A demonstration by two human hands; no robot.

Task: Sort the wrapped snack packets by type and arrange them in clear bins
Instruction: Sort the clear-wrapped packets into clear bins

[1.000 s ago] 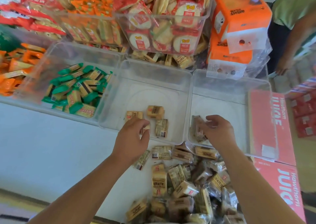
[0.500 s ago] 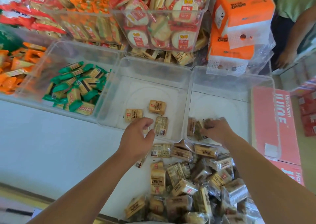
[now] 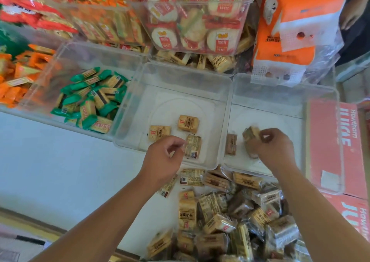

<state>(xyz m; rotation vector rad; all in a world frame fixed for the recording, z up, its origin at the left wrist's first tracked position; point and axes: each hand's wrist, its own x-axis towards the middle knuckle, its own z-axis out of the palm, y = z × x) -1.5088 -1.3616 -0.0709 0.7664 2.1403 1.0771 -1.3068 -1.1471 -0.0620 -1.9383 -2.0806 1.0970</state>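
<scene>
A heap of mixed wrapped snack packets [image 3: 230, 211], tan ones and darker brown ones, lies on the white counter in front of me. The middle clear bin [image 3: 174, 67] holds three tan packets [image 3: 188, 123]. My left hand [image 3: 164, 159] hovers over that bin's front edge with loosely curled fingers and nothing in it. The right clear bin [image 3: 280, 83] has one brown packet [image 3: 231, 144] lying flat. My right hand [image 3: 270, 147] is inside this bin, its fingertips pinching another brown packet [image 3: 250, 133], which is blurred.
A clear bin of green-wrapped packets [image 3: 90, 101] stands to the left, with orange packets [image 3: 16, 77] beyond it. Stacked bins of round crackers [image 3: 200, 21] and an orange tissue pack [image 3: 290, 31] are behind. A red juice carton [image 3: 336, 141] borders the right bin. Another person's hand [image 3: 352, 15] shows top right.
My left hand let a tan packet go into the middle bin and drew back to its front edge. My right hand moved further into the right bin with a brown packet.
</scene>
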